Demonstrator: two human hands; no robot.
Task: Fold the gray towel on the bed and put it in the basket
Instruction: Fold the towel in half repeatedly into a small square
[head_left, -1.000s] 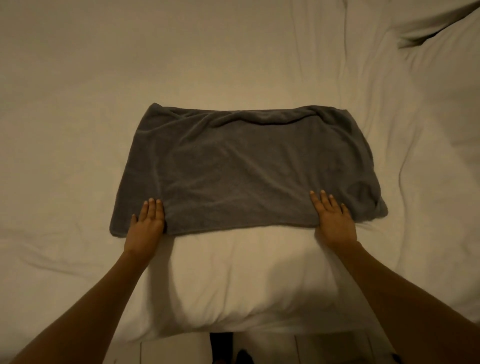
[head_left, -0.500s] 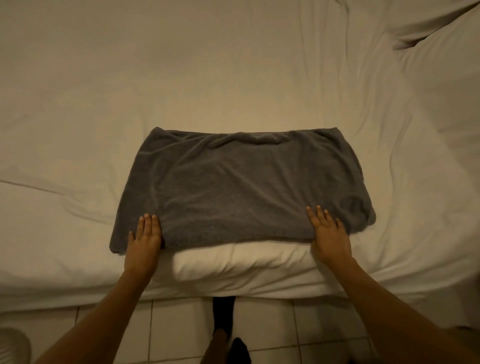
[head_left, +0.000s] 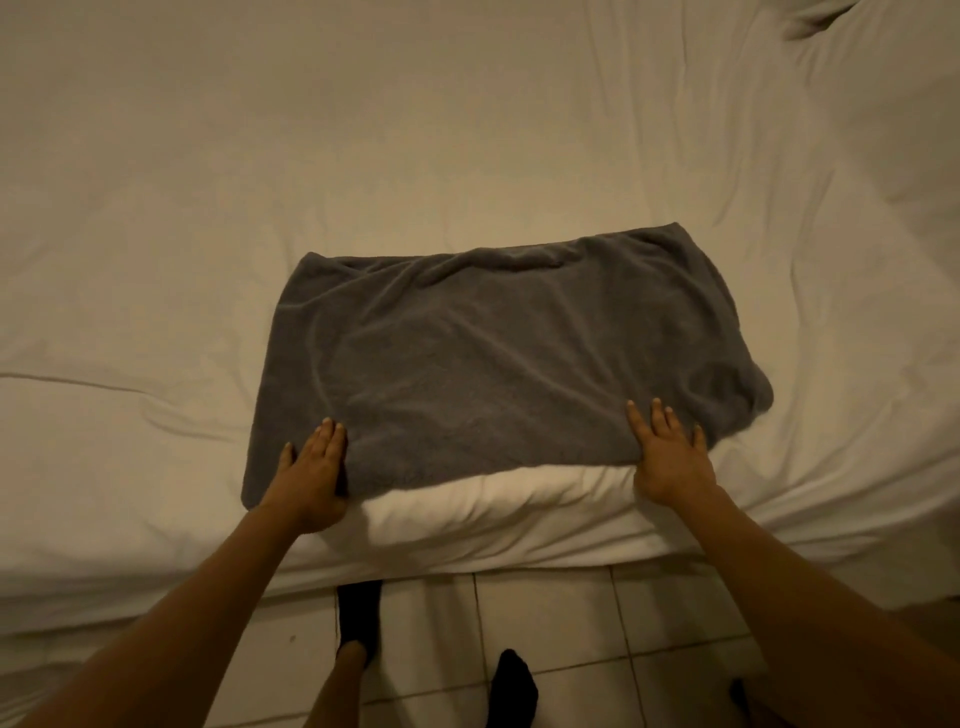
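Your white bed (head_left: 260, 208) spreads wide and wrinkled beyond the gray towel (head_left: 493, 364), lying folded by the near edge. Your left hand (head_left: 310, 480) and right hand (head_left: 670, 457) press its near hem, fingers flat, holding nothing.

This is a bedroom, in a home or perhaps a hotel room. A wide bed (head_left: 467, 156) under a rumpled white cotton sheet fills most of the view, with a soft white pillow (head_left: 493, 499) lying at its near edge. Below the mattress runs a floor of pale square ceramic tiles (head_left: 550, 618) with thin grout lines. The light is dim and warm, like indoor lamplight.
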